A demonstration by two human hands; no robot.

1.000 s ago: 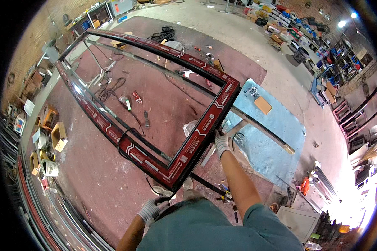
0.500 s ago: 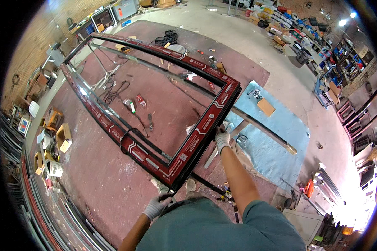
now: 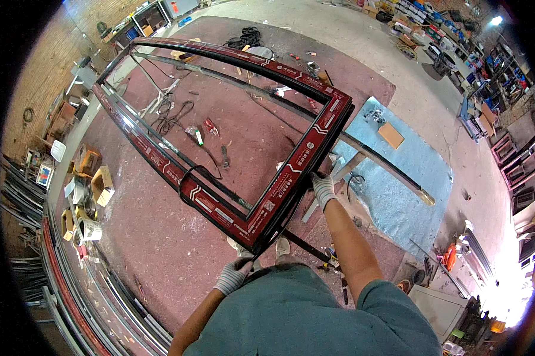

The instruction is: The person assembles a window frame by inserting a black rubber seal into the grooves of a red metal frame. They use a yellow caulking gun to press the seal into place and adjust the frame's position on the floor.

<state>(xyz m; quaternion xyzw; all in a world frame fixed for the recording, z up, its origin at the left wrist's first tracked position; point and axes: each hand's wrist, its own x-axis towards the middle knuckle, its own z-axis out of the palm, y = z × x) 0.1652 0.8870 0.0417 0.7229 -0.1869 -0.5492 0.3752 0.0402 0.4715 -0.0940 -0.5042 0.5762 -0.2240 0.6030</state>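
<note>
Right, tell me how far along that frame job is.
Done: the big red frame looks assembled, all four sides joined. In hand: the left hand grips its near corner and the right hand its right rail. Left: it isn't set down; the blue mat holds loose parts.

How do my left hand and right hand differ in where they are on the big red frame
The left hand is at the frame's near corner, close to your body; the right hand is farther along its right side rail. The left arm is bent and tucked in; the right arm reaches forward. Both wear light work gloves and touch the frame.
</note>
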